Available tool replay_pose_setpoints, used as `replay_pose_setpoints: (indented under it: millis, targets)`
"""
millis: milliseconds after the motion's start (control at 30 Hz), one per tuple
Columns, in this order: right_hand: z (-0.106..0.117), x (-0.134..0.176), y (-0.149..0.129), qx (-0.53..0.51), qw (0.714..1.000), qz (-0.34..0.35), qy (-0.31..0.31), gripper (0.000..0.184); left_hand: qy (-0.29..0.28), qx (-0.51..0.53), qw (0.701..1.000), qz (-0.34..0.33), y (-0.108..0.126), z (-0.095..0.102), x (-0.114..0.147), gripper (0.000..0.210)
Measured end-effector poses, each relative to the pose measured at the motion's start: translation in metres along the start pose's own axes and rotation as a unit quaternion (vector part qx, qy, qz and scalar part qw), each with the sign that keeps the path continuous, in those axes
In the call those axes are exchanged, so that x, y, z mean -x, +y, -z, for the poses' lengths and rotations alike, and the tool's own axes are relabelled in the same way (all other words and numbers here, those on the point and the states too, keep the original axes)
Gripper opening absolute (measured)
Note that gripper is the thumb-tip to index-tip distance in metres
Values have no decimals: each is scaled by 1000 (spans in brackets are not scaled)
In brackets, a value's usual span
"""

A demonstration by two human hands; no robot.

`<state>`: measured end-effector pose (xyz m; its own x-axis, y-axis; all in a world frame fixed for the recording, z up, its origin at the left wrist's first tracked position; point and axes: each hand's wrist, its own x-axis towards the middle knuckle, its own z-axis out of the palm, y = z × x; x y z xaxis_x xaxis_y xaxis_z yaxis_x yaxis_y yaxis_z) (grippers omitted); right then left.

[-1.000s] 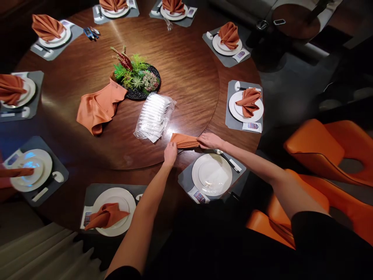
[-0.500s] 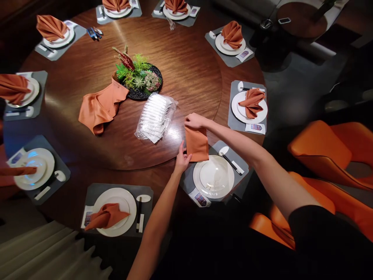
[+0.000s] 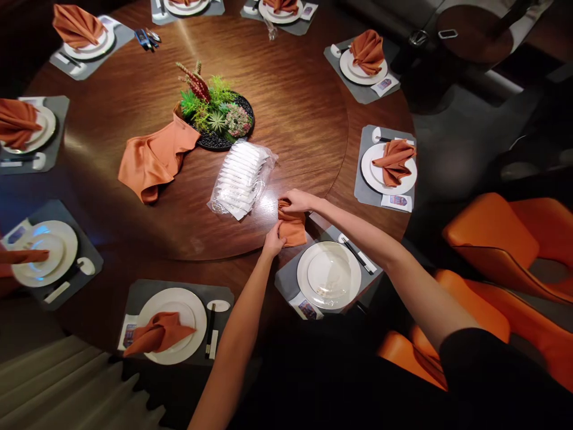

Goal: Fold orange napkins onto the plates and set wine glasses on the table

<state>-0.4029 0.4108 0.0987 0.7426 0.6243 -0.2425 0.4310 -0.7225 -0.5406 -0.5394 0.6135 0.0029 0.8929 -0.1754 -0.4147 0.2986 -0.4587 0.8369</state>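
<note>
An orange cloth napkin (image 3: 294, 232) lies at the edge of the round turntable, its far end gathered into narrow pleats and its near end flat. My right hand (image 3: 297, 201) pinches the pleated far end. At the near left side, my left hand (image 3: 274, 240) grips the napkin's edge between thumb and fingers. Just in front of my hands is a white plate (image 3: 304, 276) with a smaller plate (image 3: 330, 275) on it, both on a grey placemat (image 3: 286, 276). Chopsticks (image 3: 354, 255) rest to the right of the plates.
A plastic bag of white packets (image 3: 242, 179) lies left of my hands. Behind it stand a plant arrangement (image 3: 215, 116) and a loose orange napkin (image 3: 154, 156). Several plate settings with folded napkins ring the table. Orange chairs (image 3: 483, 233) stand at right.
The napkin has gone from a flat folded panel to a shorter piece with a pleated far end. My right hand has come nearer to my left. The view has shifted slightly.
</note>
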Motion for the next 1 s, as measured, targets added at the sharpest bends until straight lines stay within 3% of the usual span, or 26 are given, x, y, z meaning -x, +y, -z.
replay_pose_setpoints:
  millis: [100,233,400,600,833,900,1000]
  targets:
    - [-8,15,-13,25,999,46,14,22,7,42,998,53,2,-1,-2,85]
    - [-51,47,-36,62,990,113,55,28,-14,223,968,112,4,-2,-3,82]
    - [-108,80,-47,40,989,82,113,35,-22,320,940,118,4,-1,3,77]
    - [-126,88,-35,-22,987,78,141,38,-38,350,930,103,8,10,8,82]
    - [-138,88,-34,-5,987,64,151,41,-62,378,917,109,12,21,1,73]
    - [-143,88,-33,-16,986,83,140,45,-44,347,930,111,9,21,-4,65]
    - [-153,89,-25,-53,985,99,135,58,30,215,973,74,6,21,-11,53]
